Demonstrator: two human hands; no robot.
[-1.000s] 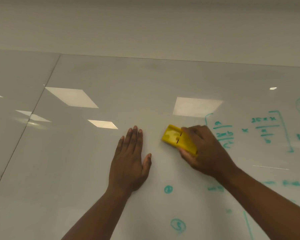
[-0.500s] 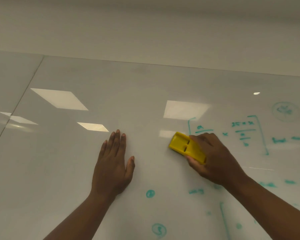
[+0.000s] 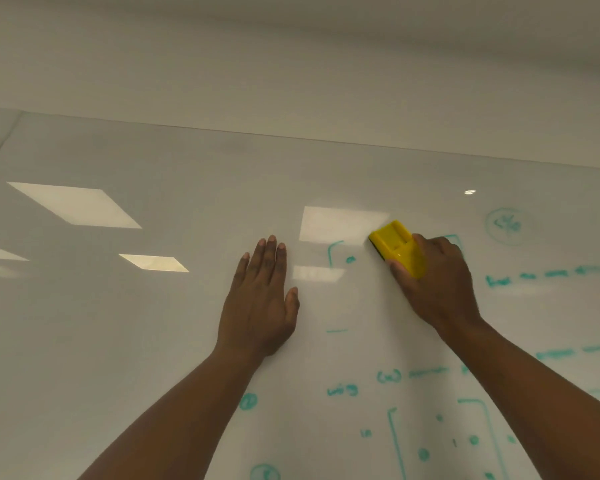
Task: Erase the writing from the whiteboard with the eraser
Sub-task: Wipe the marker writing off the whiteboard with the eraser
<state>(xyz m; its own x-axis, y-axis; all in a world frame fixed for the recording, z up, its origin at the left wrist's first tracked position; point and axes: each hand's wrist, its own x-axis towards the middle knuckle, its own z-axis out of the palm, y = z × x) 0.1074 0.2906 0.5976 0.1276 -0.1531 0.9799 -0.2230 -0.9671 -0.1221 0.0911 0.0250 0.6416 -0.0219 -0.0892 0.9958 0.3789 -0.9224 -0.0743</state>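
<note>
Right hand's grip (image 3: 437, 282) holds yellow eraser (image 3: 397, 247) against whiteboard (image 3: 153, 341).

- Two bare forearms enter from the near edge, one at the left and one at the right, with no sleeve showing on either.
- The left hand (image 3: 258, 306) is bare: four long fingers and a thumb, with short, pale, unpainted nails.
- The right hand (image 3: 437, 282) is bare too; its knuckles and the back of the hand show.
- Both wrists are uncovered; both forearms are slim and widen toward the near edge.
</note>
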